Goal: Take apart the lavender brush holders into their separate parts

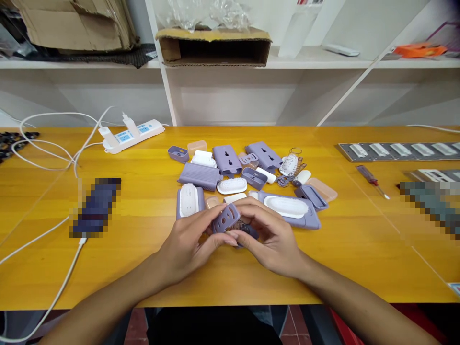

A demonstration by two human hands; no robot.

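My left hand (pixel 190 237) pinches a small purple plastic plate (pixel 226 218) with slots and a round hole, tilted toward me above the table. Closed beside it, my right hand (pixel 271 235) has its thumb at the plate's lower edge and its fingers curled over a dark coiled spring (pixel 246 227), partly hidden. Just beyond my hands lie a purple holder with a white oval insert (pixel 287 207), another white insert (pixel 189 200) on a purple part, and a white bristled oval piece (pixel 232 185).
Purple housings (pixel 227 159), loose springs (pixel 296 165) and peach caps (pixel 323 189) crowd the table's middle. A screwdriver (pixel 372 181) lies at right, near a metal strip (pixel 398 151) with white pieces. A phone (pixel 95 208) on a cable and a power strip (pixel 134 135) are at left.
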